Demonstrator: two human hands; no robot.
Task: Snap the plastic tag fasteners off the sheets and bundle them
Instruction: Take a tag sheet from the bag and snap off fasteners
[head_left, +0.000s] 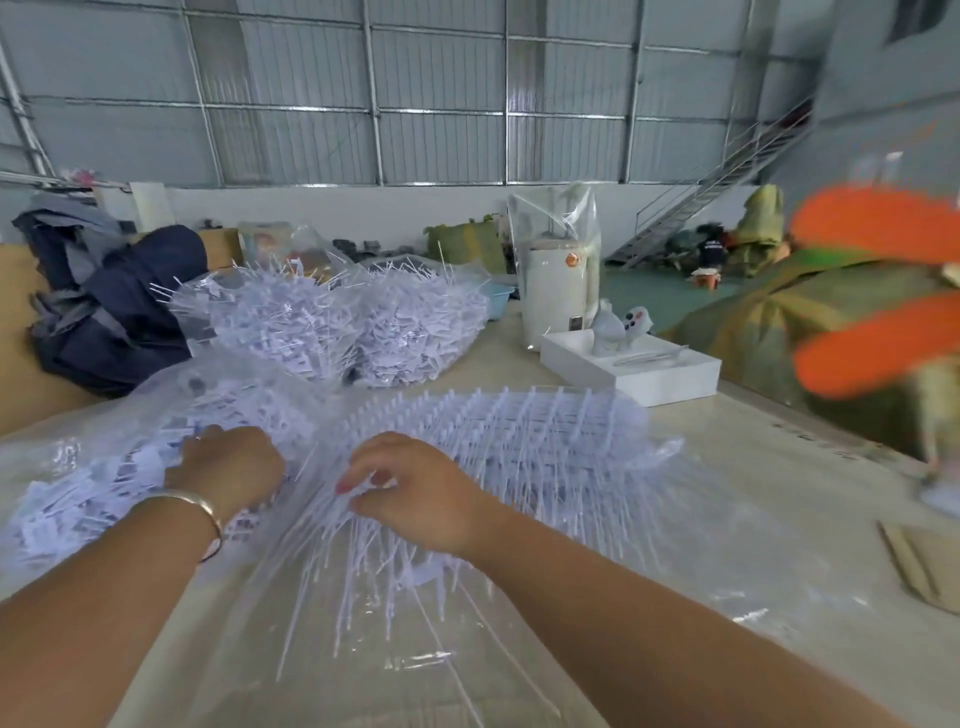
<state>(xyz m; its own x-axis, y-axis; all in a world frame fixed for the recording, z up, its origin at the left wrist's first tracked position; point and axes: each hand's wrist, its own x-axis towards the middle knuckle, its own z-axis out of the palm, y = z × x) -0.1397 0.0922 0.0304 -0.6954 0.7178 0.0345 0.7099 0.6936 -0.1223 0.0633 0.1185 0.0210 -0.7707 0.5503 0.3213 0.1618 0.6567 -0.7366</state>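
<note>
Indoors, a pale desk is spread with clear plastic under a corrugated metal wall — fastener sheets are heaped at its centre, pinched by the right hand; the left hand, fingers curled, is buried among loose fasteners.

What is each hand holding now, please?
Left hand: curled on the loose fasteners.
Right hand: pinching the fastener sheet.

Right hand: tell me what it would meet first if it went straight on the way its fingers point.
Probably the left hand: the right hand points left across the fastener sheets.
</note>
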